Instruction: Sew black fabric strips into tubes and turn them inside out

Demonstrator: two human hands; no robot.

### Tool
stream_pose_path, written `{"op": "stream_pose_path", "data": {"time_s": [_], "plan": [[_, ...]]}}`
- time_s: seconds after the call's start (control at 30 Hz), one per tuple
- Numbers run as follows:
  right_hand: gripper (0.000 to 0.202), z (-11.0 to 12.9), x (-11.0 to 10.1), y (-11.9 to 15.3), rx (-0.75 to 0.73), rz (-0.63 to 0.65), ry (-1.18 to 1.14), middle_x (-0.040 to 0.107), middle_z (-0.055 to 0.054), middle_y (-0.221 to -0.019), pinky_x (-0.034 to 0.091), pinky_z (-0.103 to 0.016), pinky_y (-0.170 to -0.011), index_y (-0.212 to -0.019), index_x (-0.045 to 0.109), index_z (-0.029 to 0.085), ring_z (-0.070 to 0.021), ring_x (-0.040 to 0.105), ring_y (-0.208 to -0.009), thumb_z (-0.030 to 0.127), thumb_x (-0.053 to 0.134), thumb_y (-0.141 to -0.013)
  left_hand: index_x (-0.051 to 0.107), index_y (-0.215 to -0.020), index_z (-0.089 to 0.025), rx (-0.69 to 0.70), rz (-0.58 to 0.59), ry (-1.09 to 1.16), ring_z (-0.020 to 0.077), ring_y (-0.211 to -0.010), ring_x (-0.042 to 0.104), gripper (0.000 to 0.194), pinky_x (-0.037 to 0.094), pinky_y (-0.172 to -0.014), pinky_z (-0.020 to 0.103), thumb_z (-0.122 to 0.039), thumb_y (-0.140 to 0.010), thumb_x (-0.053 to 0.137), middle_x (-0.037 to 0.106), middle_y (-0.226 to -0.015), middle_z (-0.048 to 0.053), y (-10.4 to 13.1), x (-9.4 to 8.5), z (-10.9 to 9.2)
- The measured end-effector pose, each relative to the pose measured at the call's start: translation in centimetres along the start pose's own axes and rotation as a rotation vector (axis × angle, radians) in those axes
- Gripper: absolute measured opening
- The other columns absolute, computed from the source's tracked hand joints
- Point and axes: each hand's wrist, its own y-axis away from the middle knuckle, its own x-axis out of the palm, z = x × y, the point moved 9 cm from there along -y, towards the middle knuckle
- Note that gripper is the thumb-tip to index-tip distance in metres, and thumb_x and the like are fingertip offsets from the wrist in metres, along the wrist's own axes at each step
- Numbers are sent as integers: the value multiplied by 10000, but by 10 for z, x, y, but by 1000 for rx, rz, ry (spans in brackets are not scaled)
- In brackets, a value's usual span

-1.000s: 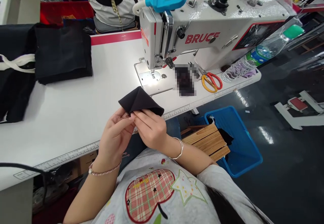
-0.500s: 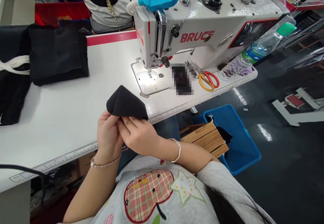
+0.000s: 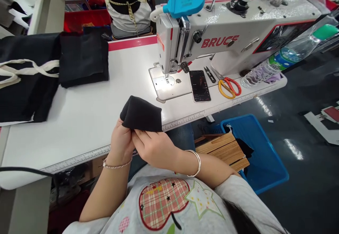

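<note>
A small folded piece of black fabric is held up over the front edge of the white sewing table. My left hand grips its left side, the fingers partly hidden behind the cloth. Along its lower edge, my right hand is closed on the same fabric, its fingertips tucked under and out of sight. Both hands nearly touch each other. Just beyond the cloth is the sewing machine, its lit needle plate bare of fabric.
On the table's right lie a phone, black thread snips, scissors and a leaning water bottle. Stacked black fabric and white straps lie left. A blue crate and wooden stool stand below right.
The black fabric has turned in my hands; its pointed top now shows as a flatter, squarer fold. The view has shifted, so the scene sits further right. Both hands keep their hold.
</note>
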Motion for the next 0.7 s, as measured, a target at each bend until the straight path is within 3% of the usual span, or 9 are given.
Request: {"op": "stream_pose_path", "data": {"time_s": [0.17,0.3,0.4,0.53,0.6,0.7], "plan": [[320,-1,3,0,-18,45,-29,642,-181,-1291,576,-312,-809,-1170,634,34,-217,650,-1034,160,423,-966,760,-793,-265,-64,20,67,109,-759,688,300,581,-761,183,-398,-556,888,763,-825,-45,3,5,2],[302,-4,11,8,-36,67,-87,625,-167,-1312,578,-310,-793,-1175,628,68,-205,638,-1045,179,444,-964,771,-878,-270,-30,-12,58,107,-758,694,285,580,-748,177,-301,-611,867,772,-868,-42,5,1,3],[259,-9,1,17,-32,-78,-165,675,-105,-1233,571,-289,-840,-1142,646,129,-173,625,-1070,182,480,-950,771,-884,-263,-11,-52,19,122,-776,700,251,585,-731,194,-271,-645,849,772,-882,-35,8,-1,6],[237,-37,-28,32,219,-406,-150,691,-31,-1176,537,-318,-942,-1115,653,253,-179,599,-1100,213,606,-886,761,-945,-256,53,-40,3,159,-900,705,263,585,-808,239,-279,-689,816,766,-981,-4,11,4,6],[285,-53,-27,34,352,-400,-148,670,-52,-1192,521,-352,-962,-1139,639,265,-197,588,-1115,205,635,-861,753,-983,-264,83,-20,3,172,-967,697,291,572,-878,268,-273,-696,804,760,-1013,2,12,7,7],[301,-67,-17,33,423,-330,-241,655,-94,-1164,517,-384,-952,-1148,623,218,-207,594,-1097,146,573,-859,753,-1001,-247,66,15,-89,208,-978,693,288,579,-860,304,-288,-717,775,758,-992,27,14,7,13]]}}
